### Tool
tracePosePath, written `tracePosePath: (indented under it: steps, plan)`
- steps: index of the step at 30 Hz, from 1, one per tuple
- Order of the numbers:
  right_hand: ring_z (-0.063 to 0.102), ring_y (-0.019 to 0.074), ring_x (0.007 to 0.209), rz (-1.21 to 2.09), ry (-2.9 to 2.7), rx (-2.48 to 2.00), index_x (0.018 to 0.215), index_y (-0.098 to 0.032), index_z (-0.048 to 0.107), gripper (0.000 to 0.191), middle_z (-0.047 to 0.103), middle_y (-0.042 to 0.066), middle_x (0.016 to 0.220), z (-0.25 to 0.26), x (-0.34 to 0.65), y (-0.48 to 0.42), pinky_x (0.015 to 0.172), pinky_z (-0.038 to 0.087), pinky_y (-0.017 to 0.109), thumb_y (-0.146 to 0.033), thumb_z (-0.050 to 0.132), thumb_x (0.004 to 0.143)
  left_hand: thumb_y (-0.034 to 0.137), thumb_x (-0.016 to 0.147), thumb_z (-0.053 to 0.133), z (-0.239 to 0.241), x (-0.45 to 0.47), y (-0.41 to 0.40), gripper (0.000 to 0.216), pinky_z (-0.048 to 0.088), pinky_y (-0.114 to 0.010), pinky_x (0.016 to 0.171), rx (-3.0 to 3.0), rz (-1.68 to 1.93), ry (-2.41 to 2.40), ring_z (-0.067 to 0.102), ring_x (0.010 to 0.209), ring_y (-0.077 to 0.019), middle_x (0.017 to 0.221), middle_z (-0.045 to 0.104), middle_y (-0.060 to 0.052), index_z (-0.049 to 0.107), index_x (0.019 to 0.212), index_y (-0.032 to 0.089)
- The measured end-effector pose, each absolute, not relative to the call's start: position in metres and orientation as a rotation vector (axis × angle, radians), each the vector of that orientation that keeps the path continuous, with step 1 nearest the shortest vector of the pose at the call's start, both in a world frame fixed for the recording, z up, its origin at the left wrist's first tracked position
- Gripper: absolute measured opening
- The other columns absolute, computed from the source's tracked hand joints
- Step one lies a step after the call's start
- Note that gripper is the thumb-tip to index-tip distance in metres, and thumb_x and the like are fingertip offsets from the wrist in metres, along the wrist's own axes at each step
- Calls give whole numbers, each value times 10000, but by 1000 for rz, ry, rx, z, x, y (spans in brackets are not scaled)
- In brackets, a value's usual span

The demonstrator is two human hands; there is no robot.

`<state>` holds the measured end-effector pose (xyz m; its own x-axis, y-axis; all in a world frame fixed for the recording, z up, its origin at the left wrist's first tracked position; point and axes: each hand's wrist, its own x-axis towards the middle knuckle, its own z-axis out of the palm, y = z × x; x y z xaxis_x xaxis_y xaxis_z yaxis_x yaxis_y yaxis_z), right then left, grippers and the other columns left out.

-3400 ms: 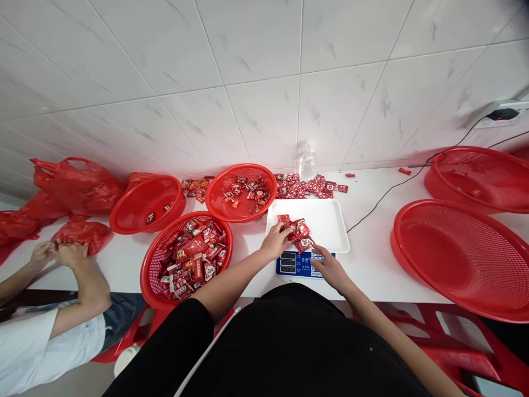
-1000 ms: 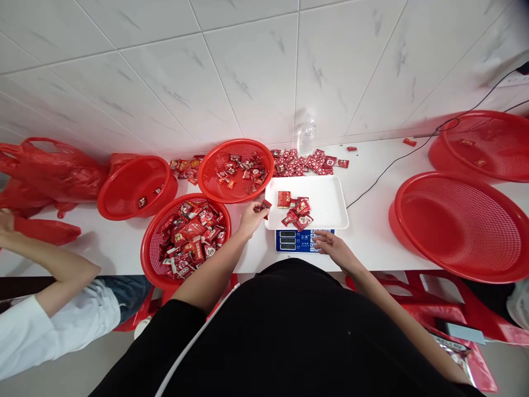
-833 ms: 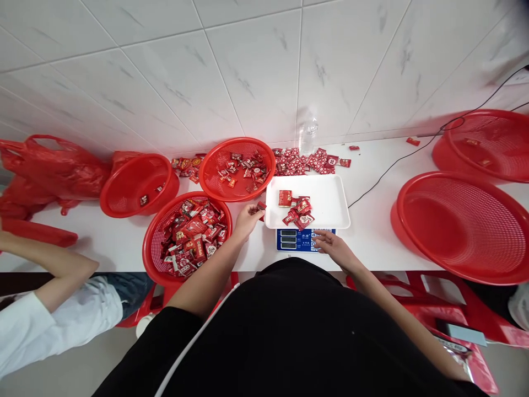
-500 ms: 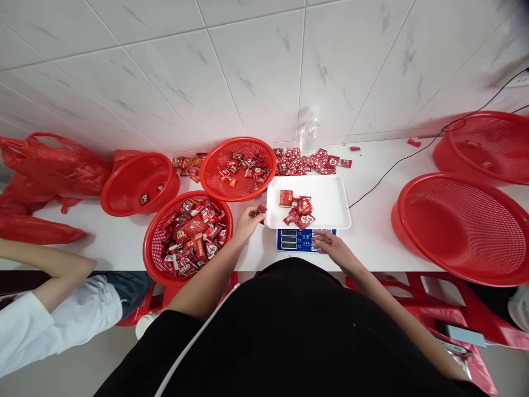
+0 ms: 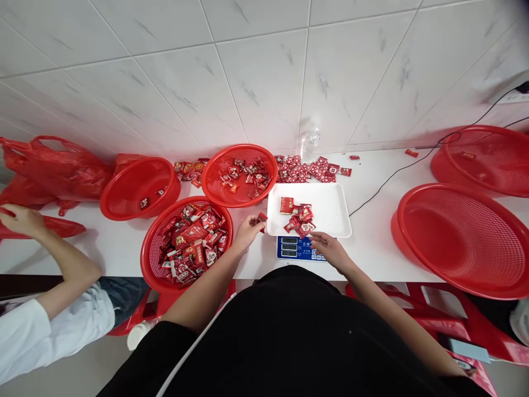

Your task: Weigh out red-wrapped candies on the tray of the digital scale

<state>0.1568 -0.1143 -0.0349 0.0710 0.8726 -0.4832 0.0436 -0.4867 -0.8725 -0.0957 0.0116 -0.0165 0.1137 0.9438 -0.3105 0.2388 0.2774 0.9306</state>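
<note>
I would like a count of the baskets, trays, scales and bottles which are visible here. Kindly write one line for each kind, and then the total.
Baskets: 5
Tray: 1
Scale: 1
Bottle: 1
Total: 8

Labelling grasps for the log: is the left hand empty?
No, the left hand pinches at least one small red packet beside the left edge of the white tray.
</note>
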Motion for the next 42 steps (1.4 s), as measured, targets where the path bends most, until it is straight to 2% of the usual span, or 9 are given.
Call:
tracePosePath:
  steps: [7, 10, 14, 16, 18, 22, 28, 35, 42]
  plan:
    - [633, 215, 948, 1405, -1135, -1694, 1258, -253, 530, 478, 613, 81, 1224, -33, 157, -71, 779, 523, 364, -387, 556, 800, 319, 609, 732, -12, -99, 11, 296, 417, -253, 615, 1159, 750, 1455, 556, 632, -113, 727, 618, 0, 584, 804, 154]
    - [579, 251, 1061, 1085, -1340, -1795, 1268, -257, 523, 489, 592, 93, 1224, -31, 155, -56, 885, 473, 424, -457, 512, 822, 319, 606, 737, -13, -103, 11, 295, 415, -246, 611, 1147, 762, 1467, 552, 648, -113, 738, 616, 0, 590, 804, 158]
    - [185, 354, 1384, 596, -1771, -1919, 1367, -301, 415, 676, 287, 106, 1498, -34, 142, -32, 1063, 211, 581, -586, 549, 768, 332, 605, 743, -15, -106, 13, 304, 420, -249, 610, 1157, 766, 1461, 563, 662, -126, 758, 628, -8, 597, 816, 168]
    - [5, 394, 1408, 552, -2018, -1948, 1395, -336, 367, 769, 141, 78, 1558, -38, 135, -18, 1052, 73, 657, -658, 554, 723, 344, 614, 737, -16, -107, 14, 306, 424, -255, 616, 1166, 744, 1441, 568, 653, -130, 739, 625, -7, 599, 823, 168]
    - [-55, 415, 1402, 545, -2191, -1950, 1399, -357, 356, 812, 99, 66, 1570, -43, 129, -5, 1023, 0, 692, -708, 545, 690, 351, 621, 732, -16, -107, 16, 308, 428, -259, 624, 1167, 730, 1425, 572, 648, -132, 733, 625, -7, 598, 829, 167]
    - [57, 398, 1401, 499, -2335, -1857, 1365, -372, 411, 756, 216, 61, 1546, -50, 127, 13, 1043, 7, 652, -722, 509, 703, 347, 614, 737, -18, -109, 18, 316, 438, -261, 635, 1163, 763, 1408, 577, 678, -137, 780, 638, -21, 597, 832, 165]
    - [426, 311, 1193, 364, -2346, -1672, 1270, -281, 539, 503, 455, 98, 1401, -56, 131, 21, 1014, 252, 483, -535, 452, 844, 332, 619, 729, -17, -109, 21, 287, 437, -265, 620, 1158, 745, 1418, 572, 647, -131, 768, 633, -16, 595, 808, 162]
    - [551, 248, 959, 465, -2258, -1628, 1083, -227, 651, 384, 630, 122, 1068, -68, 136, 26, 863, 391, 359, -474, 458, 861, 315, 625, 726, -14, -100, 19, 270, 440, -273, 637, 1172, 747, 1382, 572, 668, -136, 745, 625, -11, 594, 799, 157]
    - [597, 193, 886, 481, -2042, -1809, 1131, -221, 604, 369, 625, 92, 1035, -59, 142, 34, 740, 431, 277, -424, 403, 898, 329, 640, 713, -5, -96, 17, 295, 421, -262, 623, 1136, 700, 1356, 564, 669, -127, 764, 614, -3, 568, 829, 155]
